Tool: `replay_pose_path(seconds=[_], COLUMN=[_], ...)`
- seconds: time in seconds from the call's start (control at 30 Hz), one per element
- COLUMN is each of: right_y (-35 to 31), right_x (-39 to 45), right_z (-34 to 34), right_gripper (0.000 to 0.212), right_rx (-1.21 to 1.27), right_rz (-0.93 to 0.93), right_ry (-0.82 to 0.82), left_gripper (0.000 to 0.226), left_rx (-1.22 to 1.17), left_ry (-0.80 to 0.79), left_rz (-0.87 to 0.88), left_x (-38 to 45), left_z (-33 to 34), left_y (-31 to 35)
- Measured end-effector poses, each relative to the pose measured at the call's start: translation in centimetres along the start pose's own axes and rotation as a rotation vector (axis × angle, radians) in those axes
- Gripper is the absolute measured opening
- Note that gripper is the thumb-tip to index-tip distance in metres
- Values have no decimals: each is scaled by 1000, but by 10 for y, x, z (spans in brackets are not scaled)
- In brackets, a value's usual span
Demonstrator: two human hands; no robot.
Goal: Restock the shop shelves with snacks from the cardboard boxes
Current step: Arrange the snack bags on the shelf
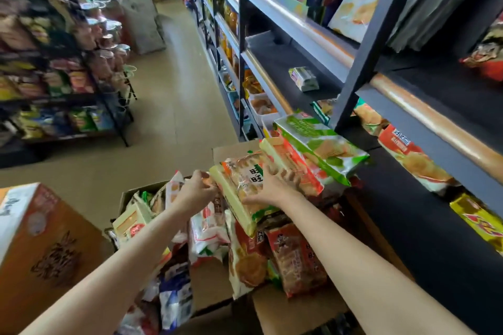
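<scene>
Reaching over an open cardboard box [217, 288] heaped with snack packets, both hands meet on one rice cracker bag [245, 185] held above the heap. The left hand [197, 189] grips the bag's near-left end, fingers curled around its pale yellow edge. The right hand [272, 187] lies over the bag's face with fingers spread and thumb tucked under the lower side, clasping it. The bag sits between the two hands, tilted, its far end toward 1 o'clock. Bold black characters show on its clear front; they are too blurred to read.

At 2 o'clock from the right hand, a green wafer packet [321, 144] and a red-and-cream packet [294, 166] rest at the edge of the dark shelf [408, 226]. Further along, at 3 o'clock, a red cracker bag [408, 155] carries a white label whose writing is illegible. A closed orange carton [40, 247] stands at 9 o'clock from the open box.
</scene>
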State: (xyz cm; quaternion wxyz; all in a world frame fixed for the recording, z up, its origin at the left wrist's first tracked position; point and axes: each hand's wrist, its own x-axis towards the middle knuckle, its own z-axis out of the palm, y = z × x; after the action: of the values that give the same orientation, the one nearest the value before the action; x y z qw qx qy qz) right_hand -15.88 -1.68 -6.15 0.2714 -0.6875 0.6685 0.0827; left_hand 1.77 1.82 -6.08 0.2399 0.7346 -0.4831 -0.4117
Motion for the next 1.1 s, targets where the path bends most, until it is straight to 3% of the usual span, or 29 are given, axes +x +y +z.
replay_pose_path(seconds=[0.07,0.2,0.3,0.37,0.47,0.57,0.67,0.77,0.87,0.97,1.1], right_y=[-9,-8,-4,-6,-17,-27,-22,5,41,71,108], right_x=[-2,0,-3,-16,-47,-85,-132,-192,-256,-323,-400], right_z=[-1,-6,-9,-18,-41,-62,-83,-104,-110,-101,-80], right_gripper=[111,111,110,101,84,83,81,72,68,47,29], right_rx=[-31,58,277,430,358,182,455,714,685,640,645], right_rz=[35,59,-2,-39,-95,-137,-237,-98,66,190,384], right_ry=[-23,-50,1,33,276,627,764,908,1017,1121,1368], left_gripper=[4,18,44,43,20,28,11,30,21,9,20], left_rx=[-30,17,-39,-141,-310,-419,-483,-428,-302,-164,-181], left_ry=[-116,-425,-543,-598,-607,-530,-466,-559,-717,-810,-966], left_rz=[-87,-196,-264,-252,-39,240,449,621,774,1002,1193], left_x=[8,14,19,18,7,-15,-44,-73,-117,-165,-238], left_z=[2,0,-5,-9,-20,-37,-51,-49,-25,14,67], left_y=[4,16,25,33,52,79,106,136,170,202,233])
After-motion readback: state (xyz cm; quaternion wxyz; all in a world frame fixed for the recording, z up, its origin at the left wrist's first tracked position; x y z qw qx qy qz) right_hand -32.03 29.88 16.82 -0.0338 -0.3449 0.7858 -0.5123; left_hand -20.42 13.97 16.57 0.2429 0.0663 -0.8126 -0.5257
